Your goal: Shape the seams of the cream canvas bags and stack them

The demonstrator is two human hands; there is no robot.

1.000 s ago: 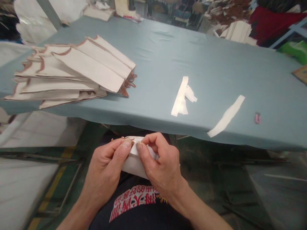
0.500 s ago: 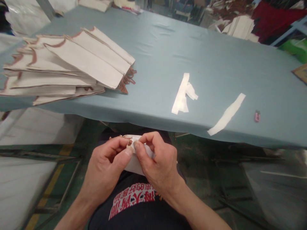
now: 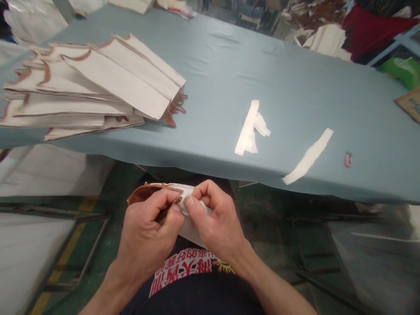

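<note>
At the far left, a stack of white panels with brown edging (image 3: 114, 83) lies on the tabletop (image 3: 295, 96), brown loops (image 3: 175, 109) projecting from its right end. Nearer to you, your left hand (image 3: 147, 229) pinches the edge of a white-and-brown piece (image 3: 189, 231) between thumb and forefinger. The piece sits above your lap, in front of the tabletop edge, its brown part showing behind your left hand. Your right hand (image 3: 219, 216) pinches the white part of the same piece, its fingertips just beside those of the left. Further right, white scraps (image 3: 246, 131) lie together on the tabletop; next comes a single white strip (image 3: 308, 157), slanted, its lower end at the front edge. A small pink object (image 3: 348, 159) lies to the right of the strip.
</note>
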